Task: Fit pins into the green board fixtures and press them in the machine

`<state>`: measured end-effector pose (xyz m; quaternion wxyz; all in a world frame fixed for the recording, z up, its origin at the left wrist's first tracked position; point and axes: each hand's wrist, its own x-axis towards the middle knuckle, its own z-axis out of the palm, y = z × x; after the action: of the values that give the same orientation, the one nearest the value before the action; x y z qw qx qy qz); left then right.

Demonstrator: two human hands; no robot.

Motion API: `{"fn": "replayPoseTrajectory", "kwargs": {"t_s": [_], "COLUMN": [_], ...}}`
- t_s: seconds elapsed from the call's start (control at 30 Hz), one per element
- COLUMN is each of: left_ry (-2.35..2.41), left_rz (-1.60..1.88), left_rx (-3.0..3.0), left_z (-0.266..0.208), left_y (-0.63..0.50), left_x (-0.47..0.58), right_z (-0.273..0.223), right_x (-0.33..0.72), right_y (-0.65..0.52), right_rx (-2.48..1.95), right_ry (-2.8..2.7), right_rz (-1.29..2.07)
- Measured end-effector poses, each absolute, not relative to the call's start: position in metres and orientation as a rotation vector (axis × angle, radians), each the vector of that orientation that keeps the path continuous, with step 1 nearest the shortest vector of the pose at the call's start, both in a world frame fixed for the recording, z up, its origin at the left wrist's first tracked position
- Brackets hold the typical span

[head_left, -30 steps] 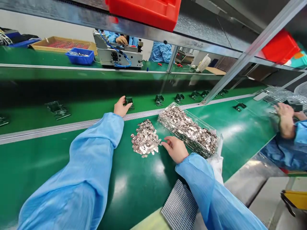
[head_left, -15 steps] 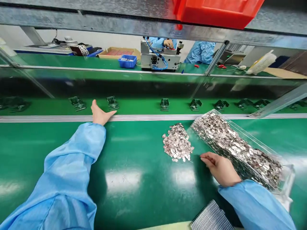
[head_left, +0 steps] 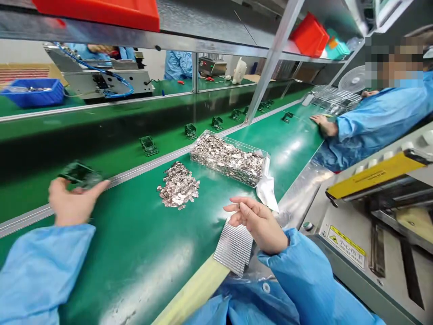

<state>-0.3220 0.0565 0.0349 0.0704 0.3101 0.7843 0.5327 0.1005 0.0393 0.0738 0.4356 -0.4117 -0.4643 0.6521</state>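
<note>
On the left, my left hand (head_left: 72,203) reaches over the conveyor's rail, its thumb and fingers around a green circuit board (head_left: 83,175) blurred by motion. My right hand (head_left: 259,223) hovers above a ridged silvery plate (head_left: 234,248), thumb pressed to the fingers; whatever small thing may be pinched there is too small to name. Between my hands, a pile of small flat metal pieces (head_left: 179,186) lies on the green tabletop (head_left: 142,225). Behind it and to the right stands a clear plastic box (head_left: 230,158) full of the same pieces.
More circuit boards (head_left: 149,146) sit along the green belt behind the metal rail (head_left: 135,176). A co-worker's hand (head_left: 324,125) rests on the bench at far right. A machine with a yellow bar (head_left: 379,174) stands at my right. Red bins (head_left: 309,35) sit on the overhead shelf.
The view has swung right, bringing in the co-worker and machine. My left hand has gone from open beside the boards to gripping one. My right hand has moved from near the pile to above the ridged plate.
</note>
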Motion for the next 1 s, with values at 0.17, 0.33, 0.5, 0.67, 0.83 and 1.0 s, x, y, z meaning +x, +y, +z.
{"fn": "replayPoseTrajectory", "kwargs": {"t_s": [0.17,0.33,0.5,0.67,0.83,1.0], "left_ry": [1.548,1.189,1.040,0.989,0.988,0.964], "left_rz": [1.687,1.345,1.263,1.222,1.189,1.183], "left_rx": [1.121,1.130,1.138,1.019,0.987,1.040], "left_z": [0.032,0.042,0.043,0.026,0.019,0.016], "left_y": [0.035,-0.005,-0.018,-0.018,-0.017,-0.016], "left_x": [-0.171,-0.078,-0.037,-0.029,-0.032,-0.034], "right_z": [0.065,0.053,0.046,0.038,0.034,0.036], "right_x": [0.118,0.139,0.157,0.163,0.159,0.159], "right_y": [0.014,-0.010,-0.029,-0.037,-0.042,-0.048], "right_rx": [-1.080,-1.239,-1.347,-1.334,-1.302,-1.265], "right_ry": [-1.065,-1.235,-1.555,-1.229,-1.048,-1.147], "right_rz": [1.402,1.164,0.884,1.120,1.259,1.364]}}
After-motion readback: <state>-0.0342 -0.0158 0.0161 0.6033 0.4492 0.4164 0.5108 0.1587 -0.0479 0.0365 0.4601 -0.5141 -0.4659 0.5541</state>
